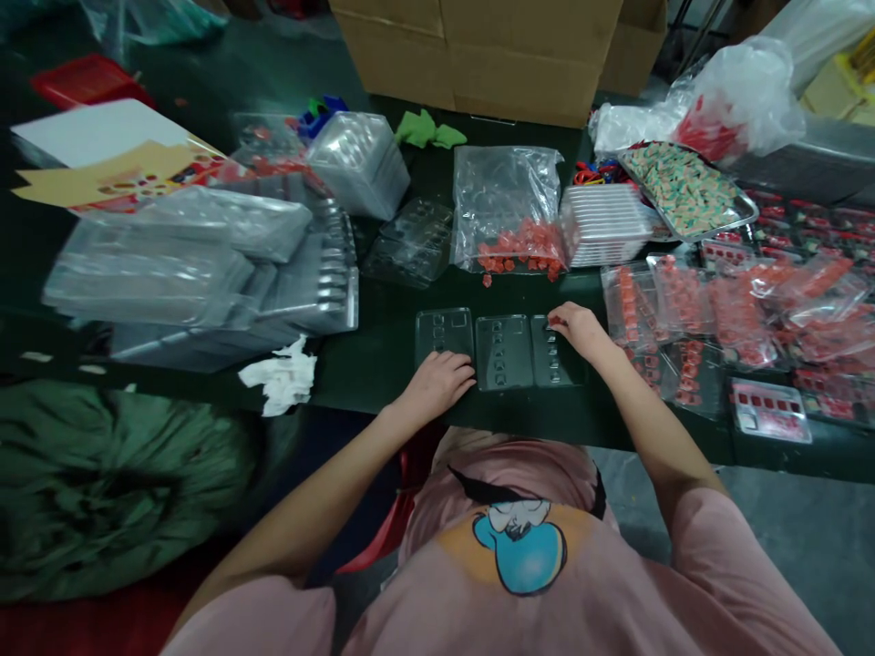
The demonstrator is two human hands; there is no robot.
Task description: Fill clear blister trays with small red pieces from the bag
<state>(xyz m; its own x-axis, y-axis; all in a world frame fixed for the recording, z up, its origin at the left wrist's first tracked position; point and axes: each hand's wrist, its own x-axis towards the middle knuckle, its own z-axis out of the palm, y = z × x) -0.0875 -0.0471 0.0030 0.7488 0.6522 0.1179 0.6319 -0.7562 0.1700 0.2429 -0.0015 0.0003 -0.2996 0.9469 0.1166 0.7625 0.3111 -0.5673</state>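
Note:
Three clear plastic blister trays lie side by side near the table's front edge: left tray (443,330), middle tray (503,351), right tray (555,357). My left hand (441,381) rests curled on the near edge of the left tray. My right hand (578,328) hovers over the right tray's top, fingers pinched on a small red piece. Behind the trays a clear bag (507,210) holds several small red pieces (523,248).
Stacks of clear blister trays (205,264) fill the left. A white tray stack (605,223), a metal tray of printed cards (687,189) and filled red packs (745,310) lie right. Cardboard boxes (478,50) stand behind. A crumpled white tissue (283,375) sits at the table edge.

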